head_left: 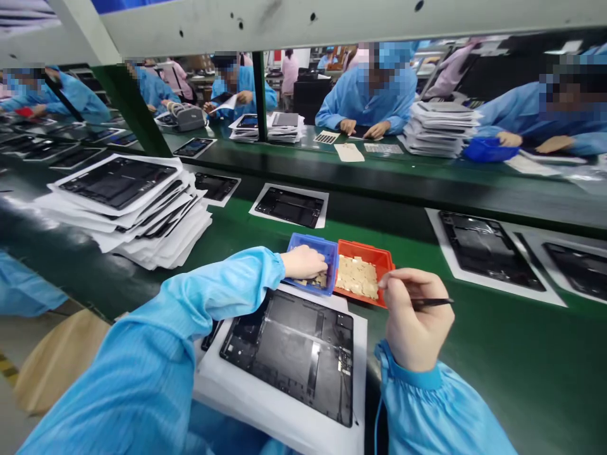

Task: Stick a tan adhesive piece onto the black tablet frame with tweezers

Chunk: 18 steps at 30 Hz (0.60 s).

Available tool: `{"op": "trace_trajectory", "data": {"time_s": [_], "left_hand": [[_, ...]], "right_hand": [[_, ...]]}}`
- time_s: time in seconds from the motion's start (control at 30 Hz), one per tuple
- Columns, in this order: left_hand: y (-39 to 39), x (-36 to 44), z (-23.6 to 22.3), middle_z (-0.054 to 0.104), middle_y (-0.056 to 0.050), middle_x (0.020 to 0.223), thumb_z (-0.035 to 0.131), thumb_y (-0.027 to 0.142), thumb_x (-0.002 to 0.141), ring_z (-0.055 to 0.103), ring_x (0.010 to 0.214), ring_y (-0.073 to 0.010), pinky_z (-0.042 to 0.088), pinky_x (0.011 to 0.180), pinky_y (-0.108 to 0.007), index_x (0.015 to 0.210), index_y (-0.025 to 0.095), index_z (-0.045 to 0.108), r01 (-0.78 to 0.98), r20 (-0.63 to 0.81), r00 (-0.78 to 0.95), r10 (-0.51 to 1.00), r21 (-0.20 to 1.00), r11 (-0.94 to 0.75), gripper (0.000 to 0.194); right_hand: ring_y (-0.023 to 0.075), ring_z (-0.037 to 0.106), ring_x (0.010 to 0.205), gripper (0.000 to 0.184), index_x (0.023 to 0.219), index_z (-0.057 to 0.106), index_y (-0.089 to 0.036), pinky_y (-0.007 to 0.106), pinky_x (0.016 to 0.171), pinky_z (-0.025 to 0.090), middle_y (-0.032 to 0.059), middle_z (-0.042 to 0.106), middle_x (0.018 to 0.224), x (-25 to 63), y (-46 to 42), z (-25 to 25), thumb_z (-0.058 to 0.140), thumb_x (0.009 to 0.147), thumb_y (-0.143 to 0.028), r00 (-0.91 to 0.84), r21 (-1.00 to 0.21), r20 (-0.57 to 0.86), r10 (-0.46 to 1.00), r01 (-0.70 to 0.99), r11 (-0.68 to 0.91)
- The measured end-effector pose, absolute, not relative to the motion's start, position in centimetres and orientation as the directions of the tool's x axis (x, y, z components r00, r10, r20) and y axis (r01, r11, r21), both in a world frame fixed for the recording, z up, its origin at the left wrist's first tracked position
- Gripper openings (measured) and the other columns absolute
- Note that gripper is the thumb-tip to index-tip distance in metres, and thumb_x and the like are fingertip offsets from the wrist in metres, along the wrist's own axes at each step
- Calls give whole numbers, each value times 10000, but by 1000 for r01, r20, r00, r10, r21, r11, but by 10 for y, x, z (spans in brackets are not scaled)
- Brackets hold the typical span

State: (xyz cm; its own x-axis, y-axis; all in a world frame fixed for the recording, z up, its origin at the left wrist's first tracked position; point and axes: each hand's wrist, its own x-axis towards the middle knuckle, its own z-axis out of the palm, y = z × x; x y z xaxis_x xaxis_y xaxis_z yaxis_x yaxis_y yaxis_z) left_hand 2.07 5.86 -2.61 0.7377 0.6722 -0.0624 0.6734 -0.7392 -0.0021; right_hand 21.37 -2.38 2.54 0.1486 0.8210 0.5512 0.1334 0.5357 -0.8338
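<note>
My left hand reaches into a blue plastic bin of small tan pieces. Its fingers are bent down together among them, and whatever they pinch is hidden. Right beside it stands a red bin with many flat, pale tan pieces. At that bin's right edge, my right hand is closed around a slim black pen-like tool, its back end sticking out to the right. Below both hands lies an open black tablet housing on a stack of white sheets.
On the left is a tall stack of white sheets and housings. More housings lie on paper along the green bench. A green post and a white beam cross ahead. Co-workers in blue sit opposite.
</note>
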Motion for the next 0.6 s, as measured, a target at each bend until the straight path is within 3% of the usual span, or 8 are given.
{"op": "trace_trajectory", "data": {"time_s": [0.13, 0.3, 0.47, 0.6], "left_hand": [[60, 21, -30, 631, -75, 968, 555, 231, 862, 610, 885, -205, 417, 676, -282, 965, 185, 637, 674, -60, 739, 671, 79, -735, 140], [60, 26, -31, 641, -78, 897, 575, 126, 805, 615, 859, -209, 425, 711, -299, 831, 149, 649, 705, -23, 686, 728, 269, -656, 81], [56, 10, -13, 635, -60, 833, 550, 143, 813, 613, 847, -196, 449, 789, -312, 787, 141, 599, 679, 71, 514, 855, 575, -456, 56], [53, -6, -3, 642, -54, 824, 500, 166, 843, 626, 754, -136, 489, 735, -275, 802, 137, 516, 478, 49, 294, 954, 857, -192, 53]], "right_hand": [[127, 555, 627, 64, 830, 583, -186, 268, 600, 444, -5, 577, 711, 212, -22, 23, 596, 822, -248, 134, -841, 538, 832, 148, 520], [117, 538, 606, 56, 832, 585, -185, 249, 573, 428, -10, 573, 698, 211, -23, 22, 587, 825, -241, 100, -837, 540, 836, 167, 521], [112, 524, 602, 47, 826, 587, -190, 242, 563, 407, -11, 579, 696, 212, -22, 24, 580, 828, -236, 92, -834, 534, 841, 219, 506], [113, 501, 582, 74, 826, 587, -189, 242, 536, 384, -9, 578, 687, 209, -11, 23, 541, 832, -246, 21, -842, 464, 886, 321, 433]]}}
